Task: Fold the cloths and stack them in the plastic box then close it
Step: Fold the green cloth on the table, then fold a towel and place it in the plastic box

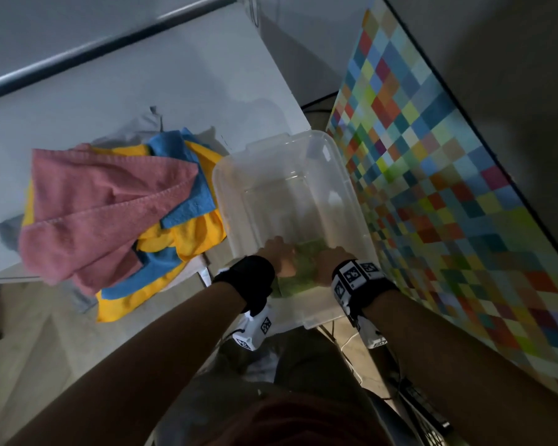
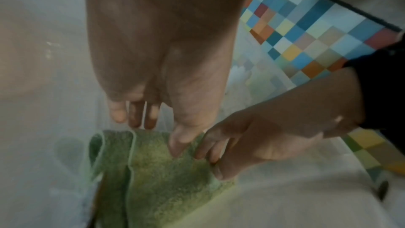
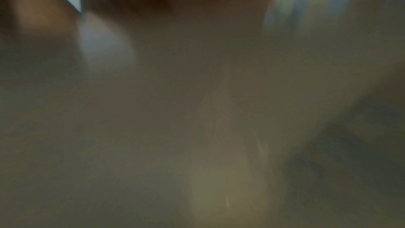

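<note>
Head view: first green cloth (image 1: 303, 252) was being set into the plastic box (image 1: 351, 194)
It was pinched by both left hand (image 2: 166, 75) and right hand (image 2: 263, 138); the cloth pile (image 1: 116, 207) was left unfolded; the box was unclosed.

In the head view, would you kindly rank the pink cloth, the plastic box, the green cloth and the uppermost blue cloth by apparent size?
1-2. Pink cloth and plastic box: too alike to rank.
3. Blue cloth, partly covered.
4. Green cloth, folded and mostly hidden by both hands.
</note>
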Tool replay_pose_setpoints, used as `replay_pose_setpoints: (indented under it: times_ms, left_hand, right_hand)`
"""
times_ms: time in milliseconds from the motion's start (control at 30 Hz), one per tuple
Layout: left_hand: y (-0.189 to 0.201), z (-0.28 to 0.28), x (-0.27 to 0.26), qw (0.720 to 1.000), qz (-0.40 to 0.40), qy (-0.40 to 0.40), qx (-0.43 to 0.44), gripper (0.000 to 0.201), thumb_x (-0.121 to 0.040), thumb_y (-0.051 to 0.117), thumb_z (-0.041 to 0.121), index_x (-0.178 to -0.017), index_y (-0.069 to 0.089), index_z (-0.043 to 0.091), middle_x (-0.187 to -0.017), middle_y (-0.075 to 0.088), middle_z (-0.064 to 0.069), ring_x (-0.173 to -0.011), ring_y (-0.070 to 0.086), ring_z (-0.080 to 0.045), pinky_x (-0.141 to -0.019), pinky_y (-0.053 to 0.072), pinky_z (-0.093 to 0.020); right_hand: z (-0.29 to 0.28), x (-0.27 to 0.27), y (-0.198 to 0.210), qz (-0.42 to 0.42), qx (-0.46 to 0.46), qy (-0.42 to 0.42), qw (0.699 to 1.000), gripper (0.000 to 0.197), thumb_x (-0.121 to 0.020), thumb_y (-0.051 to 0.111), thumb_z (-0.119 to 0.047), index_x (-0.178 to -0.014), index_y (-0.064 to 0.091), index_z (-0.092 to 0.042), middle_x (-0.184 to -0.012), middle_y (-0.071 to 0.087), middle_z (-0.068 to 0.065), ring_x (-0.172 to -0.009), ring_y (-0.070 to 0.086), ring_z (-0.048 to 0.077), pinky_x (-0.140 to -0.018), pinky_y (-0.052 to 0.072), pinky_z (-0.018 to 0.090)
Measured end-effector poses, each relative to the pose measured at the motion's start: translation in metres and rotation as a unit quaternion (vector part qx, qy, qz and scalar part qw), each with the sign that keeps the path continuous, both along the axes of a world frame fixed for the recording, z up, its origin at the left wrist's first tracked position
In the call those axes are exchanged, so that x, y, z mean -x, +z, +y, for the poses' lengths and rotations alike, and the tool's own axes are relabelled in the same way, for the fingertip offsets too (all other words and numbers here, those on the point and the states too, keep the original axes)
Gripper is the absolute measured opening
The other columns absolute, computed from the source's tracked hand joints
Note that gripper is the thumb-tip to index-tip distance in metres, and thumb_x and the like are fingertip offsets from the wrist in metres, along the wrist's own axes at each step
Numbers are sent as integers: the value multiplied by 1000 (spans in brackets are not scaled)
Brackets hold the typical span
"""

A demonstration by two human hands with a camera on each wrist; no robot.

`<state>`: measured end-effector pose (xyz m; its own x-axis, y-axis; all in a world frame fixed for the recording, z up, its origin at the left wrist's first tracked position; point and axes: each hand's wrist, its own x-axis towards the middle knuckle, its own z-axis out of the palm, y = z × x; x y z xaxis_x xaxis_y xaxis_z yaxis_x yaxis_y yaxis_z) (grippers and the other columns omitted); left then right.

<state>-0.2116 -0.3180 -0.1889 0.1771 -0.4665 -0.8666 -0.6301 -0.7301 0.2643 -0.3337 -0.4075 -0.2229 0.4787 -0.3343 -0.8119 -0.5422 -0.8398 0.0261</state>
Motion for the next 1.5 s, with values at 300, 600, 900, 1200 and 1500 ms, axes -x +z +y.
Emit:
replay_pose_setpoints:
  times_ms: [300, 600, 900, 1200, 1500]
  left_hand:
    - [53, 25, -9, 988, -36, -5, 148, 42, -89, 57, 13, -131, 57, 11, -134, 56, -13, -124, 52, -27, -94, 41, -27]
    - [107, 105, -54, 955, -43, 54, 289, 27, -85, 63, 20, -111, 67, 18, -100, 71, -5, -100, 64, -20, -83, 46, -24]
    - [99, 242, -123, 908, -166, 149, 355, 27, -77, 64, 9, -105, 66, 8, -97, 64, -18, -98, 58, -34, -83, 45, -34]
    - [62, 317, -180, 863, -391, 232, 220, 96, -75, 70, 37, -152, 17, 13, -145, 34, -17, -132, 34, -39, -109, 28, -54]
    - [79, 329, -188, 837, -361, 225, 345, 26, -75, 59, 27, -98, 59, 16, -89, 54, -16, -88, 53, -38, -76, 44, -45]
  right_hand:
    - [28, -41, 65, -39, -55, -28, 997, 28, -103, 44, -18, -124, 60, -9, -136, 57, 13, -115, 58, 30, -88, 41, 31]
    - [96, -69, 129, -177, -24, -86, 980, 27, -98, 44, -21, -109, 63, -5, -120, 64, 16, -107, 62, 31, -85, 44, 31]
    - [198, -107, 150, -344, -42, -196, 917, 20, -79, 66, -28, -98, 62, -26, -104, 66, 4, -95, 64, 30, -83, 54, 37]
    - [235, -167, 130, -338, -160, -116, 920, 54, -88, 64, -17, -139, 46, -15, -132, 50, 10, -116, 53, 27, -84, 39, 25]
    - [225, -236, 115, -357, -102, 43, 927, 89, -73, 74, -23, -150, 31, -29, -156, 25, 4, -141, 24, 35, -114, 27, 43]
